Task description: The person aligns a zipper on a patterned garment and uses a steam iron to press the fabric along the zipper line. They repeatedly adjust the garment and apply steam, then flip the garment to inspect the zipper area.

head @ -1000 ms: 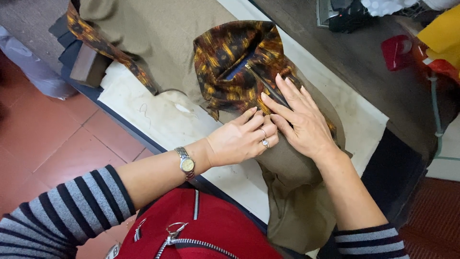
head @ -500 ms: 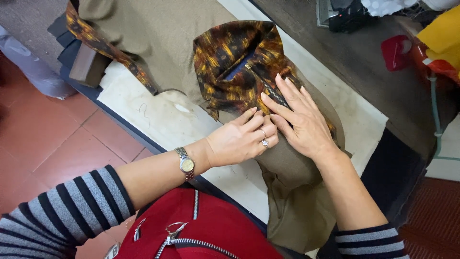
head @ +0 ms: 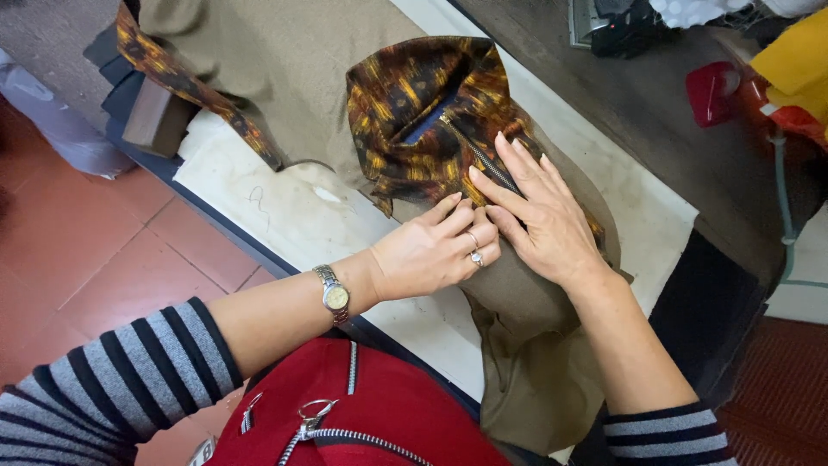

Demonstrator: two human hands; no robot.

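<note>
An olive-brown garment (head: 526,362) with a brown and orange patterned collar (head: 414,103) and a metal zipper (head: 479,155) lies on a white padded board (head: 293,216). My right hand (head: 539,216) rests flat on the garment just below the collar, fingers spread along the zipper. My left hand (head: 435,250), with a ring and a wristwatch, presses its curled fingers on the cloth right beside the right hand, touching it. Neither hand holds anything lifted.
More olive cloth with a patterned strip (head: 181,82) lies at the board's far left. A dark bench (head: 638,103) runs along the right with a red object (head: 711,91) and yellow cloth (head: 798,60). Red tiled floor (head: 78,259) is on the left.
</note>
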